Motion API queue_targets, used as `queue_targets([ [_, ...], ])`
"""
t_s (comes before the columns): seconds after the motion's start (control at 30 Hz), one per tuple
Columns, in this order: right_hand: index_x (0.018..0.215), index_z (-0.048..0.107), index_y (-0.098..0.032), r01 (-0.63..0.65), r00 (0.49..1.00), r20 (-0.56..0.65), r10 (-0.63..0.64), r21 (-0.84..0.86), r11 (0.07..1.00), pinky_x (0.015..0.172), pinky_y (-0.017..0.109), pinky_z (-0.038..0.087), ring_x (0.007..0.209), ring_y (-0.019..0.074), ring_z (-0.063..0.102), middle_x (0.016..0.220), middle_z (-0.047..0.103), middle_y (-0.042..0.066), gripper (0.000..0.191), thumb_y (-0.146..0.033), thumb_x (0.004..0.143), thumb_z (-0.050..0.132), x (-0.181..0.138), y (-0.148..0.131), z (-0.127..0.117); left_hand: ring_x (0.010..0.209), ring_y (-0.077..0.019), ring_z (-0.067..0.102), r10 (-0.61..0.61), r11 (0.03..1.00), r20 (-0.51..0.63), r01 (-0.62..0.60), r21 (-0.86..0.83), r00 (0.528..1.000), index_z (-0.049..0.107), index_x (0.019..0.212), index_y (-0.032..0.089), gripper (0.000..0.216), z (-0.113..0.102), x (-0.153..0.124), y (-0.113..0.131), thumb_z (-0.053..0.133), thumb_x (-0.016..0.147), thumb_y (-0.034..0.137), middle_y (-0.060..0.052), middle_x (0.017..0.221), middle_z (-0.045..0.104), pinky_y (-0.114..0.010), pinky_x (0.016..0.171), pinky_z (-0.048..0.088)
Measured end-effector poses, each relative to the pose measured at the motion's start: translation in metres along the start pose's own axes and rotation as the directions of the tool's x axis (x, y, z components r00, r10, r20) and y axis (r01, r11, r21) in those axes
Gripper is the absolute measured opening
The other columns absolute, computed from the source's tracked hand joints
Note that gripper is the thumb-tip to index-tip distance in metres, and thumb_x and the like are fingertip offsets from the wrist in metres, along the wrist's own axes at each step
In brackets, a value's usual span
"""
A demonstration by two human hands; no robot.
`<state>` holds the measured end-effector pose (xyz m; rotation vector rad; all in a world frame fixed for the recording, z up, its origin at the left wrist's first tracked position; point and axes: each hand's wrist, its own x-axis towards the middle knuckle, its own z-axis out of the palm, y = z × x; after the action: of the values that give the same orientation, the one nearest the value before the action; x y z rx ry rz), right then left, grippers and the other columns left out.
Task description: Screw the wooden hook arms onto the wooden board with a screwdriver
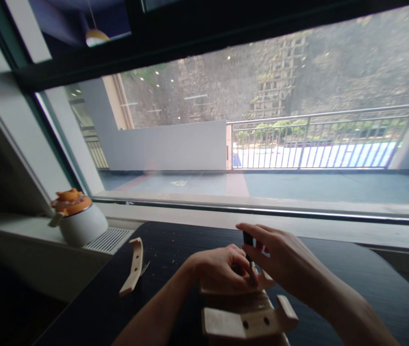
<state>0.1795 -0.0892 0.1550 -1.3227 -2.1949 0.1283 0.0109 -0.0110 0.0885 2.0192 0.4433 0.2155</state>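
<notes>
Between the thumb and fingers of my right hand (280, 247) is the black handle of a screwdriver (248, 239), held upright. Its shaft points down at a pale wooden piece, beside the fingertips of my left hand (222, 265). That hand is curled over the wooden piece, its fingers bent close around the screwdriver's tip. What lies under the tip is hidden by my fingers. Nearer to me, a curved wooden bracket (226, 323) with two dark holes crosses the same wooden assembly. Another curved wooden bracket (133, 269) with two holes lies apart on the left of the table.
A few thin metal screws (145, 267) lie beside the loose bracket on the black table (175, 245), with small crumbs scattered behind them. A white pot with an orange top (82, 221) stands on the ledge at left. The window sill (316, 227) runs behind the table.
</notes>
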Motion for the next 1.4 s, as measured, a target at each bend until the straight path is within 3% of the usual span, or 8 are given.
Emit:
queue_targets([
  [0.13,0.121,0.064,-0.025,0.046,0.999,-0.004,-0.045,0.132,0.990,0.074,0.028,0.051,0.089,0.0195,0.067,0.104,0.072,0.005,0.036,-0.020,0.087,0.053,-0.001,-0.001,-0.001,0.065,-0.0117,0.054,-0.023,1.000,-0.007,0.024,0.015,1.000,0.070,0.081,0.012,0.011,-0.001,0.000,0.002,0.067,0.072,0.018,0.001,0.070,0.061,-0.020,0.063,0.044],
  [0.27,0.112,0.067,-0.024,0.052,0.998,0.014,-0.056,0.179,0.982,0.074,0.027,0.049,0.084,0.0178,0.066,0.098,0.073,0.004,0.029,-0.019,0.089,0.052,-0.002,-0.004,-0.004,0.065,-0.0112,0.054,-0.037,0.998,-0.024,0.038,0.041,0.999,0.070,0.079,0.012,0.010,0.000,-0.001,0.003,0.067,0.072,0.017,0.002,0.068,0.060,-0.018,0.059,0.041],
  [0.5,0.100,0.064,-0.023,-0.043,0.999,0.001,0.043,0.072,0.997,0.059,0.025,0.044,0.069,0.0166,0.063,0.081,0.070,0.002,0.017,-0.022,0.086,0.054,-0.003,0.000,-0.005,0.071,-0.0133,0.055,-0.006,0.999,-0.012,0.007,0.050,1.000,0.073,0.083,0.013,0.014,0.000,-0.001,0.001,0.063,0.074,0.018,0.000,0.073,0.061,-0.019,0.063,0.043],
  [0.67,0.098,0.062,-0.021,-0.088,0.995,-0.033,0.089,0.012,0.996,0.058,0.026,0.042,0.067,0.0170,0.062,0.079,0.069,0.002,0.016,-0.022,0.083,0.057,-0.003,0.005,-0.003,0.072,-0.0139,0.054,0.043,0.996,0.019,-0.045,0.079,0.999,0.072,0.079,0.013,0.012,-0.002,0.001,-0.001,0.064,0.073,0.020,0.000,0.071,0.060,-0.020,0.066,0.043],
  [0.83,0.117,0.062,-0.024,0.005,1.000,0.011,-0.005,0.009,1.000,0.066,0.029,0.045,0.080,0.0191,0.063,0.095,0.069,0.005,0.030,-0.019,0.089,0.051,-0.004,-0.001,0.001,0.071,-0.0126,0.054,0.037,0.999,0.006,-0.037,0.031,0.999,0.071,0.082,0.012,0.013,-0.002,-0.001,0.002,0.065,0.074,0.020,0.000,0.073,0.061,-0.020,0.065,0.044],
  [0.97,0.117,0.064,-0.026,0.070,0.996,0.044,-0.073,0.053,0.996,0.077,0.031,0.046,0.092,0.0208,0.062,0.101,0.070,0.004,0.030,-0.019,0.091,0.051,-0.004,-0.005,0.001,0.073,-0.0138,0.056,0.004,1.000,-0.049,-0.004,-0.002,0.999,0.070,0.079,0.013,0.010,0.000,-0.003,0.004,0.067,0.071,0.018,0.001,0.072,0.061,-0.020,0.065,0.045],
  [1.4,0.106,0.069,-0.023,-0.010,1.000,0.020,0.010,0.018,1.000,0.061,0.027,0.042,0.073,0.0182,0.065,0.085,0.072,0.001,0.022,-0.027,0.090,0.054,-0.003,0.004,-0.007,0.069,-0.0123,0.053,0.027,0.997,0.028,-0.029,0.067,0.999,0.069,0.073,0.012,0.006,-0.003,0.002,-0.003,0.064,0.073,0.016,0.001,0.067,0.058,-0.018,0.062,0.042],
])
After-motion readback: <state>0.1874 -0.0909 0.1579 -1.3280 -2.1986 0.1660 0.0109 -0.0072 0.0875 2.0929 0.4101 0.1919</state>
